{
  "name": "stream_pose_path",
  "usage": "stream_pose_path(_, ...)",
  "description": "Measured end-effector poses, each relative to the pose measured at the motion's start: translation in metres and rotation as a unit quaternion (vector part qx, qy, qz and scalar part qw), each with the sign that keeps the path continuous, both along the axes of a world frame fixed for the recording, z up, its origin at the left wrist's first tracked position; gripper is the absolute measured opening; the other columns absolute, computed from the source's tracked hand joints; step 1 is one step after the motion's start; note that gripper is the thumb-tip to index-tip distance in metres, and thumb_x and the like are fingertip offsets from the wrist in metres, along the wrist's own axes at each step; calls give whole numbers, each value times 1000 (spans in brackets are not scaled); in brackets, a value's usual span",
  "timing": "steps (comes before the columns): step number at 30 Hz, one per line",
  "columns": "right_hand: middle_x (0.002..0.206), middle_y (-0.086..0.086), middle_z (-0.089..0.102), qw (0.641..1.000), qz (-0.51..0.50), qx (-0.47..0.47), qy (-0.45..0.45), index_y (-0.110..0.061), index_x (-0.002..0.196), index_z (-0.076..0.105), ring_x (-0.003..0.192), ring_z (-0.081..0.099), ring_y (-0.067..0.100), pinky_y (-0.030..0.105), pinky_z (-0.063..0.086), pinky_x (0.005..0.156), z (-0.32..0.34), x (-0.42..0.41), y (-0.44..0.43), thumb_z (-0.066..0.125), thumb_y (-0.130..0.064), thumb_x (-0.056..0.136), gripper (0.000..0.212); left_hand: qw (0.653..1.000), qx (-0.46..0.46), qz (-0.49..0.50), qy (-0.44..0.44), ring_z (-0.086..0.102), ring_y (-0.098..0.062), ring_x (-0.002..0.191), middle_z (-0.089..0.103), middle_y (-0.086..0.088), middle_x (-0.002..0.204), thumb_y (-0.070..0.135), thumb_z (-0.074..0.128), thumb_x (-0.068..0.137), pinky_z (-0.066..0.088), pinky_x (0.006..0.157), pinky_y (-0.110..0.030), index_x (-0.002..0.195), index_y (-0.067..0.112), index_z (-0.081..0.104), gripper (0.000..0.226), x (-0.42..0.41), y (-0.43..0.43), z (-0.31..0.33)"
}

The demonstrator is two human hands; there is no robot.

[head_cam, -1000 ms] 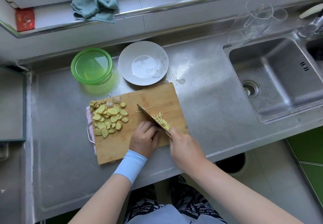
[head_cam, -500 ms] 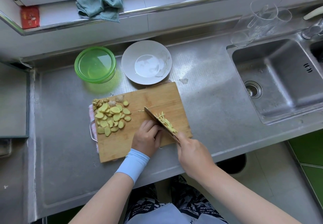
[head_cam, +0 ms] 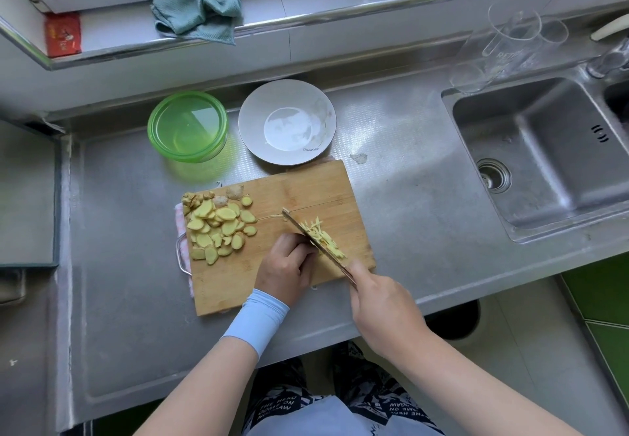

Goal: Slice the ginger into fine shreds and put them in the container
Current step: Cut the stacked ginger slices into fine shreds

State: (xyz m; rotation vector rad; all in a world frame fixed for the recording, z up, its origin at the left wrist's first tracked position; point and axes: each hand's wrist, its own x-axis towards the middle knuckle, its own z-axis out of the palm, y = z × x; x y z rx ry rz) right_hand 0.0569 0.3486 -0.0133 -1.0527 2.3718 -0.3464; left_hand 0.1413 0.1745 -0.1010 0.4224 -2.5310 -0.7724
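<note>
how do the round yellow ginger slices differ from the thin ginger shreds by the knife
The round yellow ginger slices are flat ovals; the thin ginger shreds are narrow strips. The slices make a big heap left on the wooden cutting board; the shreds a small cluster beside the knife. Both are pale yellow.

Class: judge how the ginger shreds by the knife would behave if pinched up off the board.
The shreds look thin and loose, so probably light and floppy, apt to scatter. Some lie against the knife, so they may cling damply. Flat strips, unlikely to roll.
</note>
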Motion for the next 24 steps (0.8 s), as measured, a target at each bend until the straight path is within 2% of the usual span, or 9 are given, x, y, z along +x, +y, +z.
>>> stream_pose_path(3,70,-4,48,1000,3,10,6,-24,120,38,63,46,25,37,34,57,2,2,5,37,-22,105,16,1000,5,-8,-7,58,-28,83,63,-11,90,-1,69,83,50,69,-34,85,3,71,5,1,0,0)
stream_pose_path(7,74,1,50,999,4,31,7,-18,121,42,64,47,29,36,35,57,-8,-1,-14,37,-21,104,18,1000,2,-4,-9,56,-27,83,62,-10,87,5,62,86,49,70,-33,85,4,71,9,0,0,2)
stream_pose_path(10,75,4,51,999,7,37,5,-19,117,39,64,47,30,35,35,56,-10,-3,-27,40,-18,103,14,1000,-11,3,-17,54,-30,82,61,-9,85,0,69,83,49,69,-40,82,5,70,5,1,1,-1)
stream_pose_path(13,73,3,51,1000,2,26,-2,-19,113,39,62,48,30,36,36,55,-9,-4,-29,41,-18,103,11,1000,-13,4,-20,54,-30,81,61,-9,84,-5,74,79,48,67,-40,81,5,70,10,0,2,0)
stream_pose_path(19,68,-4,47,1000,12,8,-3,-21,123,40,63,52,28,39,41,55,-4,-1,-3,37,-21,105,19,1000,-10,11,-14,58,-32,82,63,-12,86,0,69,84,50,67,-40,82,2,70,2,1,3,-2)
stream_pose_path(22,62,-8,39,1000,13,15,6,-22,126,38,59,46,24,37,35,54,1,2,13,37,-22,105,21,1000,-9,11,-11,57,-31,81,62,-13,86,-2,70,83,50,65,-40,82,1,69,3,1,4,-2)
stream_pose_path(24,64,-8,44,1000,10,19,10,-21,126,39,59,46,24,36,32,54,-1,2,10,38,-20,105,21,1000,-4,13,-14,58,-31,81,62,-12,87,-4,73,81,50,66,-39,83,2,70,6,1,4,-2)
